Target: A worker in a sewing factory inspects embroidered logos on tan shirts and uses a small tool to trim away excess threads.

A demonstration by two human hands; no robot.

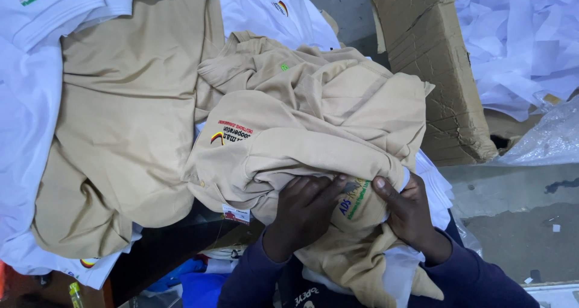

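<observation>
A crumpled beige polo shirt (313, 121) with small embroidered logos lies bunched on a heap of garments. My left hand (304, 211) grips its near fold from below, fingers curled into the cloth. My right hand (407, 214) pinches the same shirt beside a logo patch, thumb on top. A small tag (236, 214) hangs from the shirt's lower left edge. Both arms wear dark blue sleeves.
Another beige shirt (126, 127) lies spread flat at left over white shirts (24, 103). A torn cardboard box (434, 60) stands at right, with white paper scraps (525, 36) and clear plastic (549, 139) beyond. Grey floor (512, 223) shows at lower right.
</observation>
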